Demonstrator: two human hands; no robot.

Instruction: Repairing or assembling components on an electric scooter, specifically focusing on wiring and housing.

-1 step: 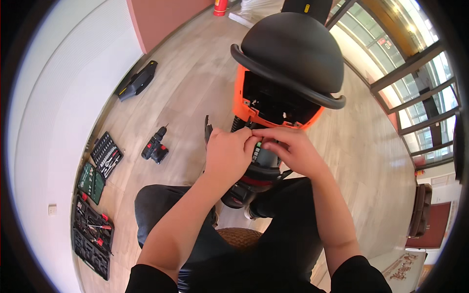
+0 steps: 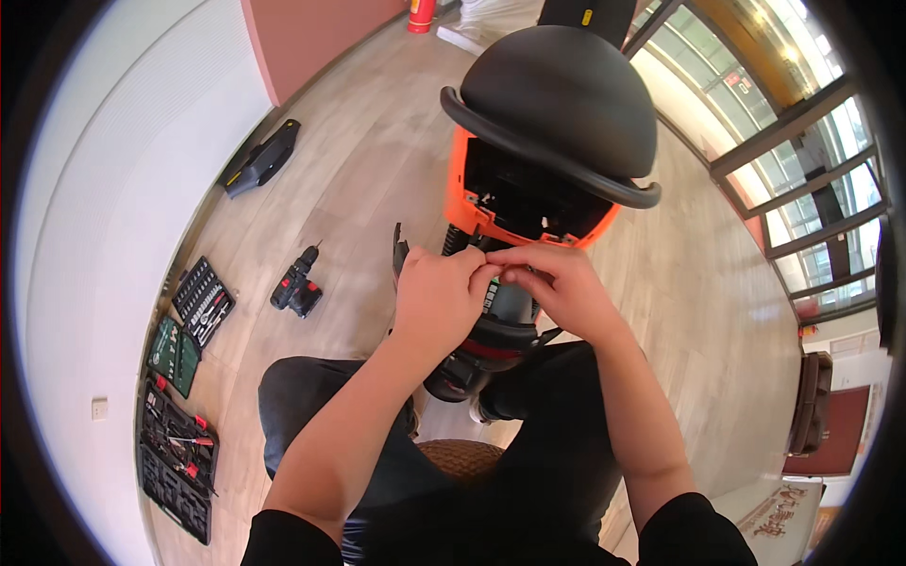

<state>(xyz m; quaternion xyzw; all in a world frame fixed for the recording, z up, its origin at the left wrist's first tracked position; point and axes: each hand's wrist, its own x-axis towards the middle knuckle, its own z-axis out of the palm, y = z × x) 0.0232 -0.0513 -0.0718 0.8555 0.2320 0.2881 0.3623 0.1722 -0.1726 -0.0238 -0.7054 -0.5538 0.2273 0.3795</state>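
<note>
In front of me stands an electric scooter with an orange body [image 2: 460, 179] and a black seat [image 2: 562, 90]. Below the seat, an open dark cavity [image 2: 528, 184] shows in the body. My left hand [image 2: 436, 297] and my right hand [image 2: 559, 291] meet over the scooter's tail, just on the near side of the orange rim. Both are closed, thumbs and fingers pinched together, their tips almost touching. Whatever is between the fingertips is too small or hidden. Beneath them lie a grey part with a label [image 2: 510, 304] and the black rear fender [image 2: 505, 335].
To the left on the wood floor lie a cordless drill [image 2: 298, 285], a socket set [image 2: 204, 297], a green case [image 2: 176, 354] and an open black toolbox [image 2: 179, 439]. A black panel [image 2: 264, 158] rests by the wall. Farther off stands a red fire extinguisher [image 2: 421, 14].
The whole view has shifted slightly, and the scooter appears a little farther left. Both hands keep the same pinched pose at the same part.
</note>
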